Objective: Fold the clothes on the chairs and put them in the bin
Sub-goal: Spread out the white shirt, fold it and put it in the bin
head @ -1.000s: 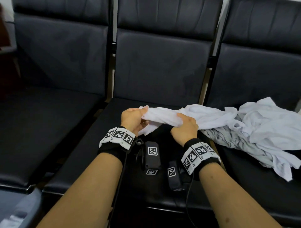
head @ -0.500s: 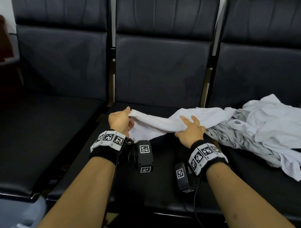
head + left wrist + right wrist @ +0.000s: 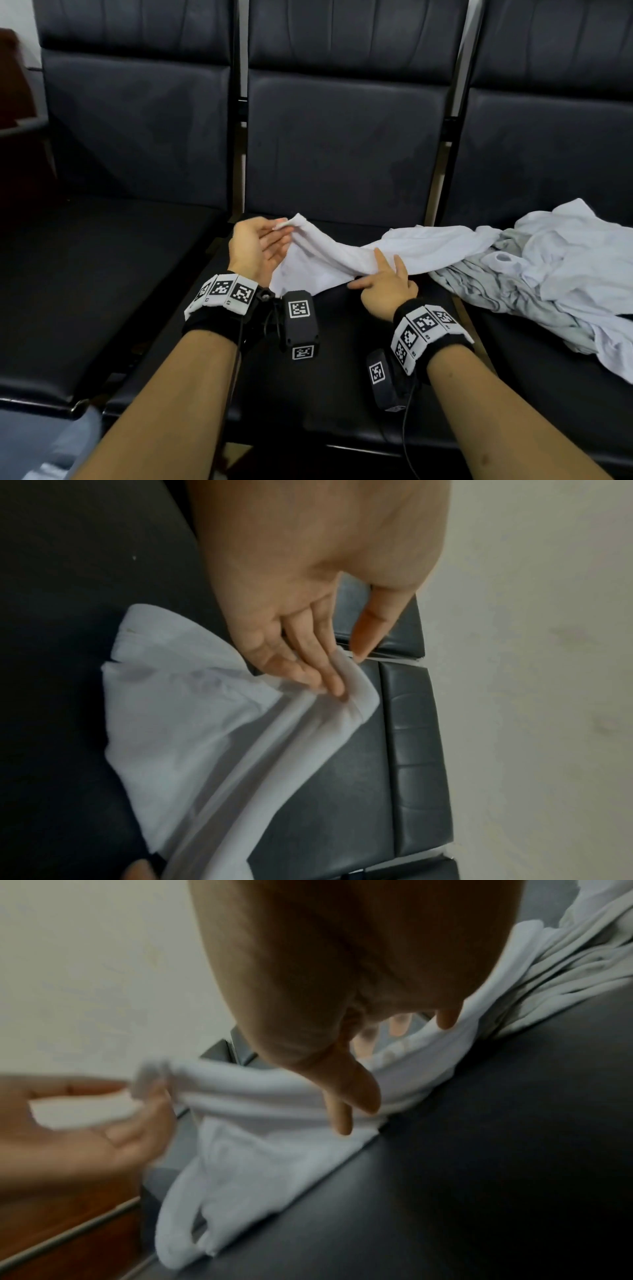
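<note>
A white garment (image 3: 342, 260) stretches across the middle chair seat (image 3: 342, 370) from a crumpled pile of clothes (image 3: 565, 260) on the right chair. My left hand (image 3: 282, 228) pinches the garment's left end between thumb and fingers, lifted off the seat; the left wrist view shows that pinch (image 3: 346, 666) on the white garment (image 3: 192, 737). My right hand (image 3: 383, 270) lies against the middle of the cloth, fingers straight and spread. In the right wrist view its thumb and forefinger (image 3: 356, 1118) point down onto the white garment (image 3: 267, 1150). No bin is in view.
Three dark padded chairs stand in a row; the left seat (image 3: 85, 291) is bare. A grey garment (image 3: 486, 291) lies in the pile on the right. Metal posts separate the backrests. A wooden piece (image 3: 13, 85) stands at the far left.
My left hand has drawn the garment's end out to the left and upward. My right hand has gone from gripping the cloth to straight fingers resting on it. The hands are farther apart.
</note>
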`<state>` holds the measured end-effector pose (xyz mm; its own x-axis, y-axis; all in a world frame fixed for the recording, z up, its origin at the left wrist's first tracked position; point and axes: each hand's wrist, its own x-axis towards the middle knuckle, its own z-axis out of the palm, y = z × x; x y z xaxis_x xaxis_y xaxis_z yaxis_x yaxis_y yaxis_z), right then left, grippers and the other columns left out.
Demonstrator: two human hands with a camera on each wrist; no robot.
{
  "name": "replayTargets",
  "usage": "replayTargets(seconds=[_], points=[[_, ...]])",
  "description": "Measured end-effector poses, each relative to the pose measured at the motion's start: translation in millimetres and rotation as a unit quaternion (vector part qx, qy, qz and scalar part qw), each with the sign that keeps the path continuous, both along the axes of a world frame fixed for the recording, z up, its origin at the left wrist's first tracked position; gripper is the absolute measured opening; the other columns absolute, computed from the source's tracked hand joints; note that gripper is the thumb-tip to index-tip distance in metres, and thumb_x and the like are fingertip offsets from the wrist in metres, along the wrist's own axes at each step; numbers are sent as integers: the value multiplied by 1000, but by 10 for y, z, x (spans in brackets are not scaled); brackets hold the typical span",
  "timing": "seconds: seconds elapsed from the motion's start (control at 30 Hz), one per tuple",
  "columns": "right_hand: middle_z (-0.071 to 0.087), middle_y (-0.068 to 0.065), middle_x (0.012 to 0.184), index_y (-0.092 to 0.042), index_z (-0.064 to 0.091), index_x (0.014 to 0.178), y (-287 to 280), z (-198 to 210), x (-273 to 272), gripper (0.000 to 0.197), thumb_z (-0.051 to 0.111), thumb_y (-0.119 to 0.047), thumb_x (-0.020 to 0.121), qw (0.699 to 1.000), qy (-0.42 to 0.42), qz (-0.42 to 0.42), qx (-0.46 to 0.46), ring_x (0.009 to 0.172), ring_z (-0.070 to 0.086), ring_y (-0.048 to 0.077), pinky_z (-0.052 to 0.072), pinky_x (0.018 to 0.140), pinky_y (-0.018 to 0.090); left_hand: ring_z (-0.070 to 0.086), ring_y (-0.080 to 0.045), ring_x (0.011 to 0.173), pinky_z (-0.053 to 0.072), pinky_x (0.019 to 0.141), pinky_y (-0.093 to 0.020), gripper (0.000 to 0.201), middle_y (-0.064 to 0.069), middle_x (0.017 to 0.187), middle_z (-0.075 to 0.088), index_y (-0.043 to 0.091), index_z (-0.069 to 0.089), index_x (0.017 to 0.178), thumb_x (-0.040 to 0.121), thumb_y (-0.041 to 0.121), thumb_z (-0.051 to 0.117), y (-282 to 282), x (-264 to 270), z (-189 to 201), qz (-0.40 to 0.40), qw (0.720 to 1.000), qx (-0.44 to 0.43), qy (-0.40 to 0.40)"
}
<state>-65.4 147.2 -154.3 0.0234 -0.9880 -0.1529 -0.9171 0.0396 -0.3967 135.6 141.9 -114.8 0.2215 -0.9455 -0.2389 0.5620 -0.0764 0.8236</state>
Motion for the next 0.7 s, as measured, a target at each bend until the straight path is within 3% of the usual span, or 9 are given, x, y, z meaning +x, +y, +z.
replayTargets(seconds=[0.1, 0.2, 0.27, 0.37, 0.4, 0.47, 0.53, 0.6, 0.7], points=[[8, -12, 162, -32, 50, 136, -47, -42, -33, 53, 43, -11, 88, 1000, -13, -25, -14, 149, -12, 19, 2, 120, 46, 66, -19, 76, 52, 76, -25, 19, -10, 87, 73, 3, 69, 89, 83, 14, 54, 33, 11, 45, -22, 999, -20, 33], [49, 1, 136, -20, 62, 100, -60, 105, -30, 26, 42, -8, 90, 981, -99, -88, -144, 142, 28, 23, 22, 114, 41, 66, -15, 82, 50, 74, -24, 14, -5, 90, 75, 10, 68, 88, 81, 16, 58, 6, 26, -4, -37, 998, -4, -51], [54, 3, 114, -18, 55, 81, -54, 233, 23, 20, 41, -8, 91, 961, -146, -114, -203, 122, 47, 30, 32, 103, 40, 65, -12, 83, 49, 68, -23, 17, 1, 88, 73, 11, 68, 92, 77, 18, 66, -20, 19, -42, -54, 990, 31, -123], [52, -7, 136, -22, 62, 119, -75, 396, 90, 33, 42, -15, 93, 938, -203, -107, -259, 123, 49, 24, 35, 106, 43, 58, -16, 103, 52, 77, -31, 54, -2, 109, 63, 10, 62, 117, 66, 19, 80, -58, -35, -103, -80, 964, 58, -248], [53, -8, 135, -24, 62, 120, -91, 438, 117, 33, 43, -18, 93, 931, -221, -91, -275, 122, 50, 23, 37, 104, 46, 50, -20, 118, 50, 91, -37, 80, -4, 127, 53, 16, 51, 133, 61, 25, 85, -60, -63, -126, -86, 942, 56, -319], [59, -6, 113, -25, 67, 95, -74, 510, 216, 22, 46, -20, 88, 921, -262, -44, -284, 109, 56, 23, 40, 98, 52, 30, -23, 135, 37, 108, -42, 112, -4, 146, 28, 36, 28, 146, 54, 36, 91, -13, -151, -129, -127, 884, 7, -449], [55, -8, 84, -30, 59, 64, -7, 538, 337, 26, 51, -17, 84, 918, -292, 6, -268, 93, 58, 23, 42, 91, 53, 34, -18, 128, 40, 99, -28, 85, 1, 136, 35, 39, 39, 137, 66, 32, 86, 59, -258, -85, -152, 865, -83, -471], [53, -7, 77, -36, 58, 59, 63, 521, 432, 30, 56, -22, 85, 920, -294, 46, -253, 86, 59, 24, 46, 86, 49, 55, -17, 109, 48, 78, -17, 33, 2, 113, 58, 23, 60, 112, 82, 17, 72, 79, -324, -55, -141, 884, -136, -425], [54, -7, 84, -36, 71, 77, 63, 447, 391, 22, 61, -18, 86, 912, -314, 39, -260, 86, 58, 18, 48, 83, 33, 65, -20, 97, 55, 83, -39, 23, -5, 103, 66, 11, 60, 102, 82, 17, 67, 33, -259, -59, -48, 912, -121, -388]])
